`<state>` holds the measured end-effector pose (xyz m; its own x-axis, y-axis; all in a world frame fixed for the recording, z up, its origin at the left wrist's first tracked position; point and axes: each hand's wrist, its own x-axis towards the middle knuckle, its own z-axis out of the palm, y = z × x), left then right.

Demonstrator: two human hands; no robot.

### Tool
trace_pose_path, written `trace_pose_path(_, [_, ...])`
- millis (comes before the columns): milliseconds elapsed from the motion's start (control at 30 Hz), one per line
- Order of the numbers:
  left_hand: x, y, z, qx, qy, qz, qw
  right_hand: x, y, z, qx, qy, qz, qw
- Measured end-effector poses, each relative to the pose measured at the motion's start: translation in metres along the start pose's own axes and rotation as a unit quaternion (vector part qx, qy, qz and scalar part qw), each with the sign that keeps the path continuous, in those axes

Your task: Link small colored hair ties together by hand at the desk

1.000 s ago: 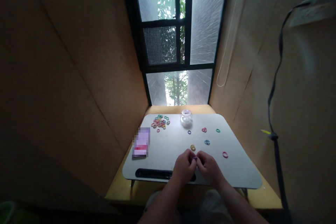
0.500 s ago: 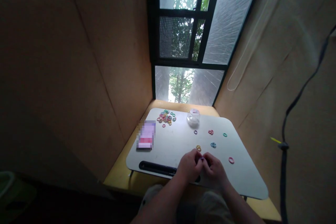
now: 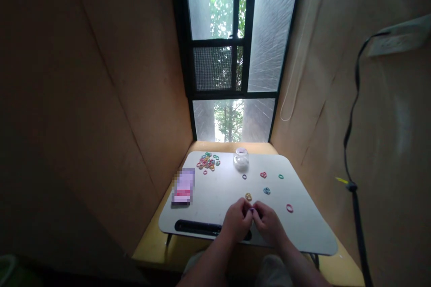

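My left hand and my right hand meet fingertip to fingertip above the front of the white lap table. Both are closed in a pinch on a small purple band, mostly covered by the fingers. Just beyond them lies a cluster of yellow bands. Blue bands and red bands sit in small groups further right. Single bands lie apart: a dark purple one, a green one and a pink one.
At the far left is a mixed pile of coloured bands. A clear jar stands at the back edge. A phone lies on the left, and a black slot runs along the front. A dark cord hangs at right.
The camera view has tilted up and shifted slightly, so the table appears lower and further left. My hands stay together on the purple band, with little change in their pose.
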<state>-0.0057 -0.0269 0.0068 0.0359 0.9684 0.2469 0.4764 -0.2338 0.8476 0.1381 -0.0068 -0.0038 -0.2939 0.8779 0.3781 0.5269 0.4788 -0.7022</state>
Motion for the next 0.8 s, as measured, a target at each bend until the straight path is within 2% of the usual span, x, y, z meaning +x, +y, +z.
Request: trace_pose_path(800, [0.0010, 0.0021, 0.0012, 0.005, -0.012, 0.008, 1.000, -0.0008, -0.0025, -0.0044, 0.012, -0.001, 0.011, 1.000])
